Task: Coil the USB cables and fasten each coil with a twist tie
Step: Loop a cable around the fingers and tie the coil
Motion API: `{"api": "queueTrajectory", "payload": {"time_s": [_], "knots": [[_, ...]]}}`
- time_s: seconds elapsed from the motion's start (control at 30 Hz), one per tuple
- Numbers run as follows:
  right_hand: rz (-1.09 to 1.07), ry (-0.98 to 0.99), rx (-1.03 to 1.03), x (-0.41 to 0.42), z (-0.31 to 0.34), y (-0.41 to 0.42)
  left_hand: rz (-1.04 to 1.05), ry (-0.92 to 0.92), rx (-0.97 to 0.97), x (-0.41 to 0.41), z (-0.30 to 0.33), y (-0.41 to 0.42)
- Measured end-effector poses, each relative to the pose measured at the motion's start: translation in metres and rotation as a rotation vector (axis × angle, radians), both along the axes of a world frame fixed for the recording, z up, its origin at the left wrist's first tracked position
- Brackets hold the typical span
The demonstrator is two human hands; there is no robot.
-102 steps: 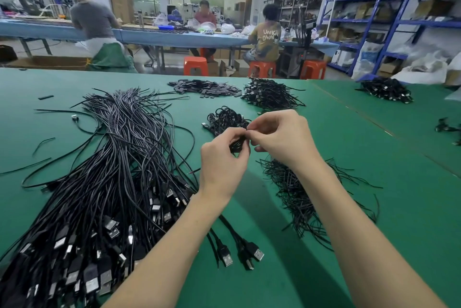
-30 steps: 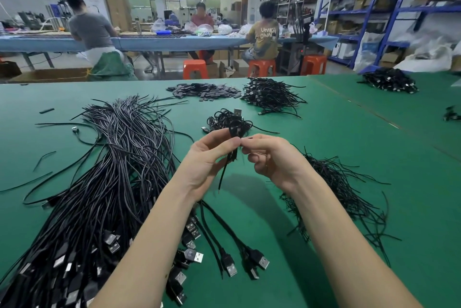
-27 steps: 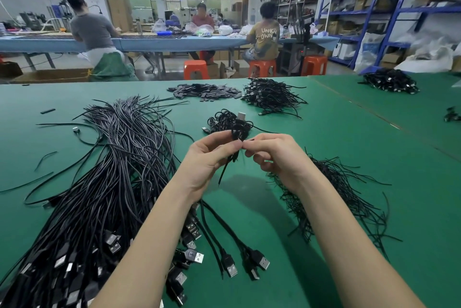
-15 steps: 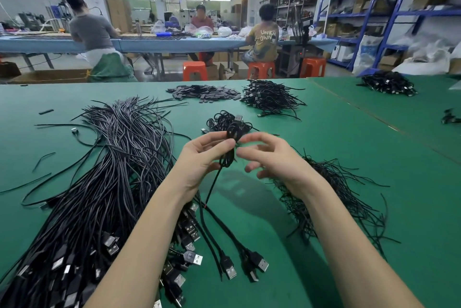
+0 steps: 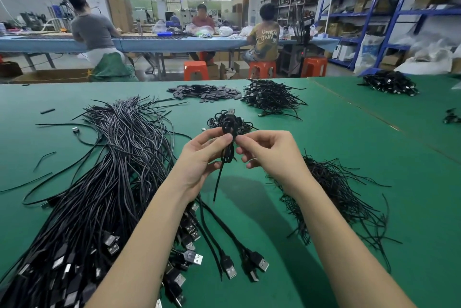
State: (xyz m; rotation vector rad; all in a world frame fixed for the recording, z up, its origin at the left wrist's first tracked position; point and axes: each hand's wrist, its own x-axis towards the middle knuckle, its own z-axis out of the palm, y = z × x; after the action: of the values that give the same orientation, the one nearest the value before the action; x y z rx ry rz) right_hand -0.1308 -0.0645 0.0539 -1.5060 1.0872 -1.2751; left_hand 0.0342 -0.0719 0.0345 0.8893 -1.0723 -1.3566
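- Coiled cable (image 5: 230, 130): held above the green surface (image 5: 349, 158), one tail hanging loose.
- Left hand (image 5: 199, 155): grip pinching the coil's waist.
- Right hand (image 5: 269, 153): fingers, spread half a second ago, now pinch the tie end; twisting likely resumes.
- Twist ties (image 5: 331, 198): heap just right.
- Loose cables (image 5: 99, 195): bundle at left, uncoiled.

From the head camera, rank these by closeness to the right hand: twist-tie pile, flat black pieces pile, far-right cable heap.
1. Twist-tie pile, just beneath and right of the right hand.
2. Flat black pieces pile, across the table, left of centre.
3. Far-right cable heap, at the back right corner.
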Motion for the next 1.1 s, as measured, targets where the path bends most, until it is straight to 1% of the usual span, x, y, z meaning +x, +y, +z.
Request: {"api": "queueTrajectory", "payload": {"time_s": [0.03,0.13,0.17,0.2,0.23,0.27,0.3,0.4,0.43,0.47,0.5,0.53,0.6,0.67,0.7,0.73,0.77,0.87,0.97,1.03,1.1], "knots": [[-0.017,0.086,-0.047,-0.001,0.000,0.000,0.002,-0.004,0.008,0.000,0.000,0.000],[-0.110,0.433,-0.380,-0.004,0.000,0.002,0.019,0.019,0.063,0.000,-0.001,0.001],[-0.132,0.497,-0.453,-0.004,-0.001,0.001,0.022,0.026,0.072,-0.001,-0.001,0.000],[-0.143,0.516,-0.477,-0.003,-0.003,0.001,0.025,0.025,0.075,0.000,-0.001,0.000],[-0.130,0.471,-0.437,-0.003,-0.004,-0.001,0.023,0.021,0.071,0.000,-0.002,0.000],[-0.083,0.356,-0.328,-0.002,-0.003,-0.001,0.017,0.014,0.060,0.002,-0.002,-0.001],[-0.011,0.185,-0.155,-0.002,-0.001,0.000,0.006,0.009,0.043,0.003,-0.003,0.000],[0.304,-0.546,0.568,0.000,0.007,0.003,-0.059,0.029,-0.018,0.005,-0.001,0.000],[0.350,-0.718,0.711,0.001,0.006,0.004,-0.072,0.038,-0.026,0.004,0.000,0.000],[0.361,-0.784,0.751,0.002,0.005,0.004,-0.071,0.041,-0.024,0.004,0.000,0.000],[0.341,-0.708,0.697,0.003,0.003,0.003,-0.058,0.044,-0.012,0.003,0.001,0.000],[0.287,-0.525,0.564,0.004,0.001,0.003,-0.038,0.046,0.004,0.003,0.000,0.000],[0.136,-0.106,0.203,0.002,-0.001,0.003,0.004,0.052,0.040,0.004,-0.001,-0.001],[-0.030,0.247,-0.149,-0.005,-0.003,0.002,0.021,0.062,0.057,0.006,-0.002,-0.001],[-0.075,0.390,-0.306,-0.008,-0.005,0.001,0.018,0.062,0.058,0.005,-0.002,-0.002],[-0.097,0.500,-0.419,-0.010,-0.006,0.000,0.012,0.057,0.058,0.005,-0.002,-0.002],[-0.107,0.562,-0.493,-0.010,-0.007,-0.001,0.007,0.050,0.060,0.004,-0.003,-0.002],[-0.150,0.582,-0.595,-0.008,-0.012,-0.004,-0.004,0.040,0.070,0.002,-0.004,-0.002],[-0.178,0.521,-0.598,-0.008,-0.013,-0.006,0.001,0.035,0.075,0.002,-0.005,-0.002],[-0.184,0.411,-0.509,-0.006,-0.016,-0.006,0.004,0.014,0.064,0.002,-0.006,-0.002],[-0.141,0.215,-0.277,0.000,-0.016,-0.005,0.002,0.002,0.044,0.001,-0.007,-0.002]]}}
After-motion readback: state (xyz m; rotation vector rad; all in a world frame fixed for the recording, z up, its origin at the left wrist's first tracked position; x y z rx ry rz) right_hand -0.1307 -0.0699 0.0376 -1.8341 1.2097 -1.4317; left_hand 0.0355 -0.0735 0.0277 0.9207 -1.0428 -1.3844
